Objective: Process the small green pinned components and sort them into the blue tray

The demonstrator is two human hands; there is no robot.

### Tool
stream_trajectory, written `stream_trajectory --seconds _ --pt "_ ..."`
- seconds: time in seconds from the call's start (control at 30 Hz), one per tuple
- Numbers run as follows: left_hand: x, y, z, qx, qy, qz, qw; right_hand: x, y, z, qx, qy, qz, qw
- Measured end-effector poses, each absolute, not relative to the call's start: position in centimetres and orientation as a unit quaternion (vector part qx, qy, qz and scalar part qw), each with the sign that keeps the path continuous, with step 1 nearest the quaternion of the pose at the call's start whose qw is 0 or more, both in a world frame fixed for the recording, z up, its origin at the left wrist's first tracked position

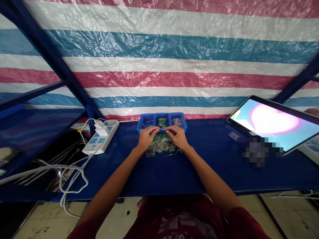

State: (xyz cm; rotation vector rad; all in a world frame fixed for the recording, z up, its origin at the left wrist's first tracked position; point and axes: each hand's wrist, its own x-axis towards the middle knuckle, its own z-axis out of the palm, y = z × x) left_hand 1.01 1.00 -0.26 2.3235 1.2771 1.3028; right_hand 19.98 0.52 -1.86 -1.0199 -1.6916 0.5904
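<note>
My left hand [147, 137] and my right hand [177, 137] are held close together over the blue table [214, 156], fingers pinched toward each other on a thin metal pin [163, 129]. Under and between the hands lies a heap of small green parts [160, 144] with several loose metal pins [171, 150] beside it. Just beyond the fingertips stand three small blue bins [161, 120] side by side; the middle one holds green parts, the right one a clear bag.
A white power strip [99, 139] with a plugged-in charger lies at the table's left, its white cables [72, 179] hanging off the edge. A lit tablet [274, 122] leans at the right. A striped tarp [174, 59] forms the back wall.
</note>
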Motion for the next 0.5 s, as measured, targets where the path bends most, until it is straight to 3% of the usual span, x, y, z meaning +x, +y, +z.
stream_trajectory --seconds 0.5 --pt "0.70 0.37 -1.03 0.794 0.387 0.452 0.124 19.88 -0.01 -1.96 -0.406 -0.741 0.237 0.479"
